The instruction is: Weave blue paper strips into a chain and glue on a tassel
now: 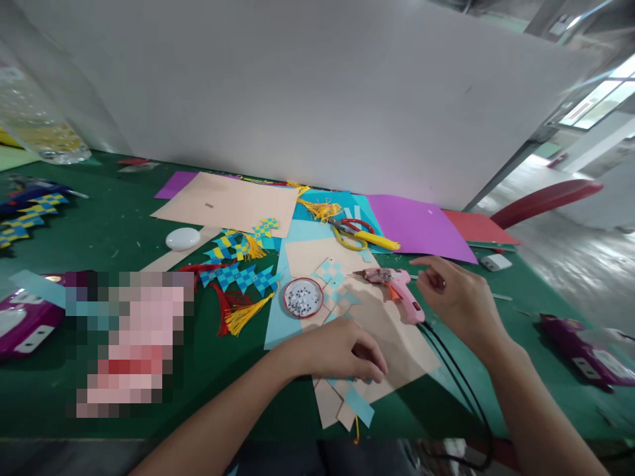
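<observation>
My left hand (342, 350) lies knuckles up with its fingers curled down onto a half-woven piece of peach and light-blue paper strips (342, 396), pressing it to the green table (124, 231). My right hand (459, 297) hovers just right of a pink hot-glue gun (397, 291) that rests on a peach sheet (391, 330). Its fingers are loosely curled and spread, and they touch nothing. The gun's black cord (456, 383) runs toward the table's front edge. A small round dish of googly eyes (303, 297) sits left of the gun.
Finished blue-and-yellow woven fish with tassels (238, 264) lie at centre left. Red-and-yellow scissors (357, 233), purple (417, 228), peach (228, 201) and red paper sheets lie further back. Purple devices sit at far left (24, 324) and far right (585, 350). A white board (297, 86) stands behind.
</observation>
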Tool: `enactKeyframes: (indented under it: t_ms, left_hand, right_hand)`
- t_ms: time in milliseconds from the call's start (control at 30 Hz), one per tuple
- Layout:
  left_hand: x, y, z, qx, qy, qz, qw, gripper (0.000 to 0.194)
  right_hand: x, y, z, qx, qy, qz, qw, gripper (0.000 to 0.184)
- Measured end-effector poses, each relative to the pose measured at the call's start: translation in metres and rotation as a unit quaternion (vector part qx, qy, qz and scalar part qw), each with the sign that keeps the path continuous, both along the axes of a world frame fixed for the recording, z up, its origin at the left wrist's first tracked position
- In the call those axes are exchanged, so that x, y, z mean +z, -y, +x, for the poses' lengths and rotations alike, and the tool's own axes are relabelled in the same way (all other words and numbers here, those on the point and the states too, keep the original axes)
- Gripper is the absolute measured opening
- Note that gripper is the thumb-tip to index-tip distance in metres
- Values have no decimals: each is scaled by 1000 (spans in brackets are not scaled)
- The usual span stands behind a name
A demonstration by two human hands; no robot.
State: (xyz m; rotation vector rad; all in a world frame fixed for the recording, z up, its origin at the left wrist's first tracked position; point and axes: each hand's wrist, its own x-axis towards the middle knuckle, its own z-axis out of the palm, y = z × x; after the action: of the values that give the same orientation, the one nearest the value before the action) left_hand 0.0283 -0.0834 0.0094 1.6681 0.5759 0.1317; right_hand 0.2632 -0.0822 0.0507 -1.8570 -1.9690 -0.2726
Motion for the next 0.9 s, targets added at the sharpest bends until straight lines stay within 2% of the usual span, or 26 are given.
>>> enactKeyframes:
  t_ms: [100,200,300,400,533,633,767,900]
  left_hand:
    - [0,0,0,0,7,10,1000,19]
    - [1,0,1,-3,4,19,1000,19]
    - [2,1,1,-3,3,15,1000,20]
    - [3,1,1,0,5,13,1000,20]
    - [3,2,2,1,3,20,1000,20]
    - [2,2,2,0,-1,20,1000,21]
    - [-1,2,2,3,4,17,1000,21]
    - [-4,2,1,1,5,19,1000,21]
  right_hand:
    - [-6,9,8,-49,-14,-47,998,27]
    - [-17,15,13,-91,-18,-142,985,32]
    - [-32,18,13,-95,-26,-214,972,43]
    - [-44,20,7,-92,-23,-242,966,45]
    - [-45,21,-8,-121,11,-204,972,49]
    - [-36,20,-20,-125,37,-142,981,42]
    - [-27,16,-31,-109,43,-105,987,34]
    - [-38,16,-29,-102,59,-99,988,38]
